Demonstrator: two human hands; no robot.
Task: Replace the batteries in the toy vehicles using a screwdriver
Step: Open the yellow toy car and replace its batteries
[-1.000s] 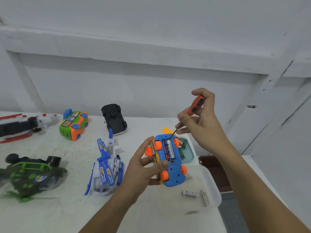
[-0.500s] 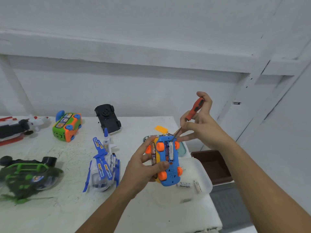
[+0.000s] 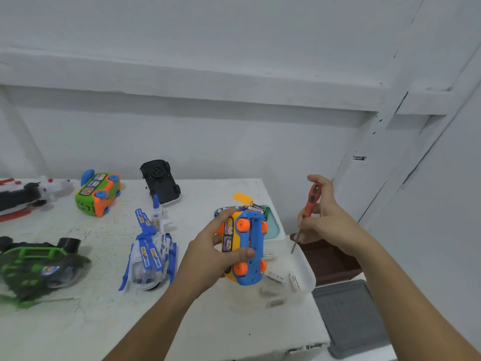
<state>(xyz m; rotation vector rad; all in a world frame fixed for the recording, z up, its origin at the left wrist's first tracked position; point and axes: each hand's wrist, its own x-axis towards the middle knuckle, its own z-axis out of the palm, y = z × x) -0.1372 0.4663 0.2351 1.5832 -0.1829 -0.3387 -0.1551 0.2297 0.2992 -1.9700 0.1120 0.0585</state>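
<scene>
My left hand (image 3: 208, 252) grips a blue and yellow toy bus (image 3: 247, 246) with orange wheels, tipped so its blue underside faces right. Its battery bay is open along the underside. My right hand (image 3: 322, 225) holds an orange-handled screwdriver (image 3: 311, 201) upright, tip pointing down, well to the right of the bus and apart from it. Loose white batteries (image 3: 283, 278) lie in a clear plastic lid (image 3: 305, 272) under the bus. A teal tray (image 3: 273, 225) behind it holds more batteries.
On the white table (image 3: 104, 321) lie a blue and white helicopter (image 3: 151, 251), a green and black vehicle (image 3: 33, 267), a green and orange bus (image 3: 97, 194), an upturned black car (image 3: 160, 182) and a red, black and white toy (image 3: 23, 196). A brown box (image 3: 328, 259) and grey mat (image 3: 351, 316) sit right.
My right hand has pulled the screwdriver away from the battery bay, to the right. My left hand has tilted the bus so its underside turns rightward.
</scene>
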